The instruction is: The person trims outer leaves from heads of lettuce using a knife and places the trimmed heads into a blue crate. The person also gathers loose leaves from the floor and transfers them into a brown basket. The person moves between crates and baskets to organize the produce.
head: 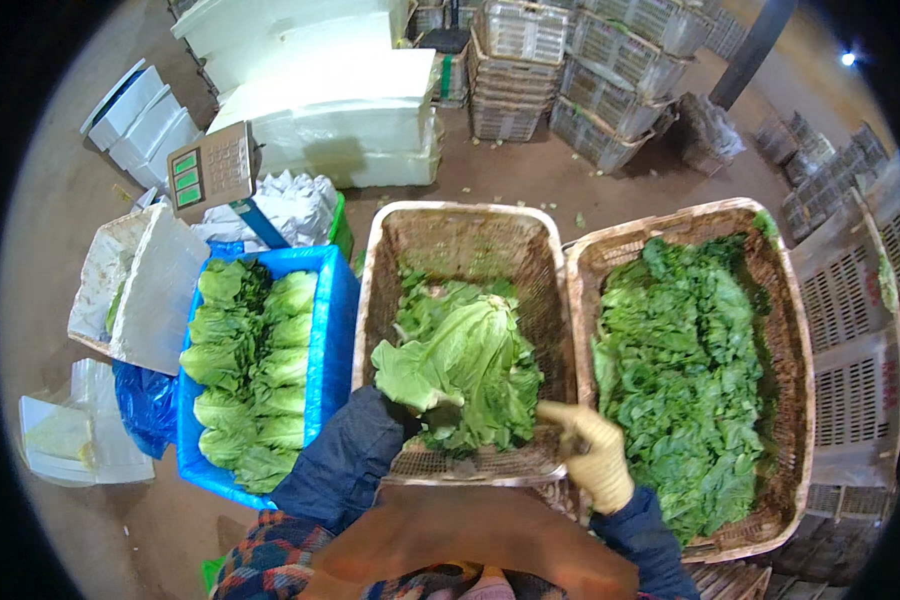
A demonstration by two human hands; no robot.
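A head of leafy green lettuce [469, 345] is raised over the middle plastic crate [461, 210], its pale stem end pointing away from me. My left hand [424, 424] is mostly hidden beneath its leaves, at the end of a dark blue sleeve; its grip cannot be made out. At the right edge of the same crate is my right hand [591, 454] in a pale yellow glove, fingers bent, apart from the lettuce, with no clear object in it. Loose green leaves [412, 307] lie lower in this crate.
Left stands a blue-lined box [332, 300] with lettuce heads in two rows. A brown-stained crate [799, 360] full of leafy greens adjoins on the right. Beyond are a scale display [210, 169], white foam boxes [337, 142] and stacked crates [514, 90]. Another crate [855, 375] leans at far right.
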